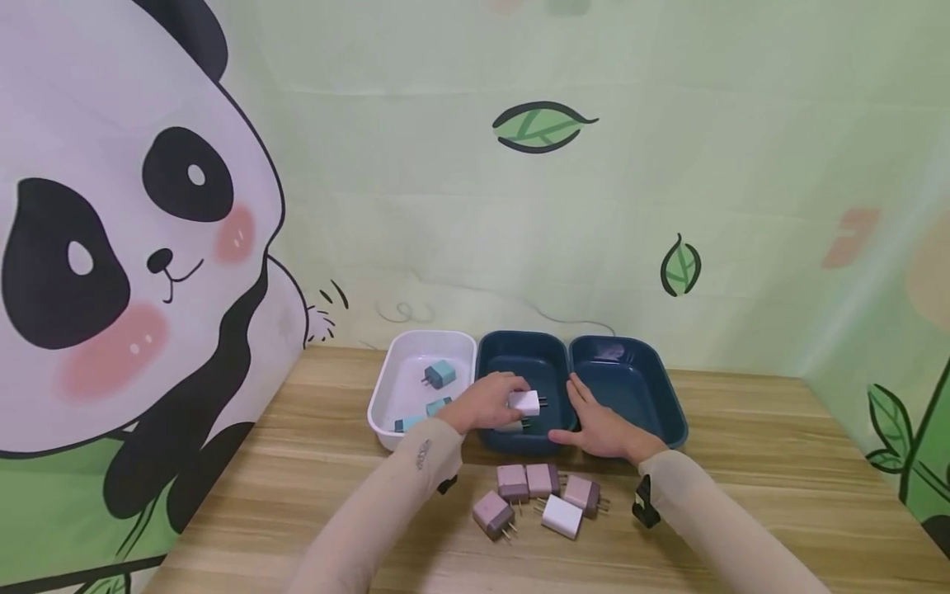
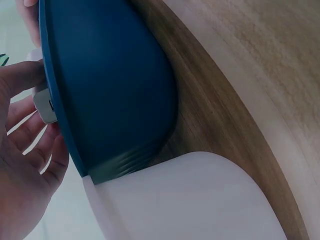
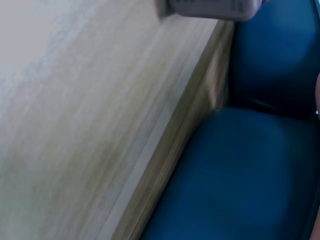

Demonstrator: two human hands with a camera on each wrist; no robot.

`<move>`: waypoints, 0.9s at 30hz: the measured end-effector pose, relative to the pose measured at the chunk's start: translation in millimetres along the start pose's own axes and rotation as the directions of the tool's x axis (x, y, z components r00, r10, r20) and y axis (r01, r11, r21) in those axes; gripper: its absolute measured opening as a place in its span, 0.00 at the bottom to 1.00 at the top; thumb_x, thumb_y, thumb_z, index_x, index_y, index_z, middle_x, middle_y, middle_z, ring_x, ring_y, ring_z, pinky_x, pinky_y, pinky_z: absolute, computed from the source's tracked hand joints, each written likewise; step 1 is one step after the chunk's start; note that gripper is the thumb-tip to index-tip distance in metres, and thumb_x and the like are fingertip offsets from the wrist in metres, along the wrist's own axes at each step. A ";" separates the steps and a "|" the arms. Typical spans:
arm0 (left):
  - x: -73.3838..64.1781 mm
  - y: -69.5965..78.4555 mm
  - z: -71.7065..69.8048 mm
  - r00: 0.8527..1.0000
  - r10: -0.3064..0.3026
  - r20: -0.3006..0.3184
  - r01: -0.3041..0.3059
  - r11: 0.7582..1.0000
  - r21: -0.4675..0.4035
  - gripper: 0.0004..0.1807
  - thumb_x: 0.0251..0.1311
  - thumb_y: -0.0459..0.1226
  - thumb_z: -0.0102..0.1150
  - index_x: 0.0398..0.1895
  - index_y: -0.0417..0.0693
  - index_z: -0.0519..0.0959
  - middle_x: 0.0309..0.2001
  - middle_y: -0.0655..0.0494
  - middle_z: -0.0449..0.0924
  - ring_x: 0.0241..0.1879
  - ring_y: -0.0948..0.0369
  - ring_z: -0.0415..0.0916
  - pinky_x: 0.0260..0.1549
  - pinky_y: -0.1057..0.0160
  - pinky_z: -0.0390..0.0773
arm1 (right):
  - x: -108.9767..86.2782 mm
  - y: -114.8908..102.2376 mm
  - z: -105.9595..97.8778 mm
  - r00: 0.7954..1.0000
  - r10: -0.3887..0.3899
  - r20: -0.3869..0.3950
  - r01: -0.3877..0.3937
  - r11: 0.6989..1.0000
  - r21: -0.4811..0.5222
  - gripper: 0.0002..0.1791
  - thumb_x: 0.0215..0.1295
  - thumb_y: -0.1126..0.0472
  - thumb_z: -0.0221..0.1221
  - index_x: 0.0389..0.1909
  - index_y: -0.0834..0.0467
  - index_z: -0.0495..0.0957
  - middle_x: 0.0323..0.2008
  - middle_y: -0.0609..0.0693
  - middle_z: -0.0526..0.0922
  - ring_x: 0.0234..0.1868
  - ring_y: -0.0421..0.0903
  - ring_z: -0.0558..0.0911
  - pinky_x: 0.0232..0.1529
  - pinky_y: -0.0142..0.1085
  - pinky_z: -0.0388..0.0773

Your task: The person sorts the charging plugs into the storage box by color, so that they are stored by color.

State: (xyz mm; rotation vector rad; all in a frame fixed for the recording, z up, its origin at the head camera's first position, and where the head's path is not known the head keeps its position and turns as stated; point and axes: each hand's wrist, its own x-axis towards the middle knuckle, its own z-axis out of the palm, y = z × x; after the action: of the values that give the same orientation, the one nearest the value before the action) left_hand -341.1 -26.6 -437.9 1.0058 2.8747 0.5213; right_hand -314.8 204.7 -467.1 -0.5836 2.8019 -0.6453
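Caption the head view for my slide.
Left hand holding a white plug at the middle blue tray, right hand at its edge, pink plugs in front.

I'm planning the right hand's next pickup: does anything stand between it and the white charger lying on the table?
Yes: in the head view, a pink charger lies between the right hand and the white charger, close to the latter. Reaching in from above would probably clear it.
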 end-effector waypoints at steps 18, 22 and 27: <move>19.6 3.5 -1.0 0.997 -0.074 0.033 0.073 0.997 0.013 0.20 0.60 0.41 0.62 0.56 0.50 0.76 0.51 0.54 0.77 0.44 0.60 0.72 0.49 0.62 0.73 | 1.0 2.7 1.1 1.000 -0.007 -0.004 0.007 1.000 0.006 0.58 0.58 0.34 0.57 0.74 0.63 0.38 0.74 0.56 0.31 0.69 0.64 0.54 0.62 0.59 0.56; 24.7 4.0 -1.6 0.997 -0.075 0.036 0.074 0.997 0.028 0.19 0.60 0.41 0.61 0.54 0.49 0.76 0.49 0.53 0.78 0.43 0.60 0.72 0.48 0.62 0.73 | 0.6 2.0 0.3 1.000 0.000 0.000 0.000 1.000 0.011 0.58 0.57 0.34 0.57 0.74 0.63 0.38 0.74 0.55 0.31 0.69 0.64 0.53 0.62 0.59 0.56; 29.3 3.7 -0.3 0.995 -0.088 0.040 0.087 0.996 0.025 0.18 0.60 0.41 0.61 0.53 0.49 0.76 0.48 0.53 0.78 0.42 0.59 0.72 0.46 0.62 0.73 | 0.5 0.4 -0.9 1.000 0.000 0.005 0.000 1.000 0.014 0.58 0.57 0.34 0.57 0.74 0.63 0.38 0.74 0.56 0.31 0.69 0.64 0.53 0.62 0.59 0.56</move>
State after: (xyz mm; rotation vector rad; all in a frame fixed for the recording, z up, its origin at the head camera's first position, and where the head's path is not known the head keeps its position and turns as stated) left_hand -362.0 -6.0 -434.6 0.8784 2.8794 0.4574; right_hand -315.6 205.1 -466.6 -0.5816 2.7905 -0.6618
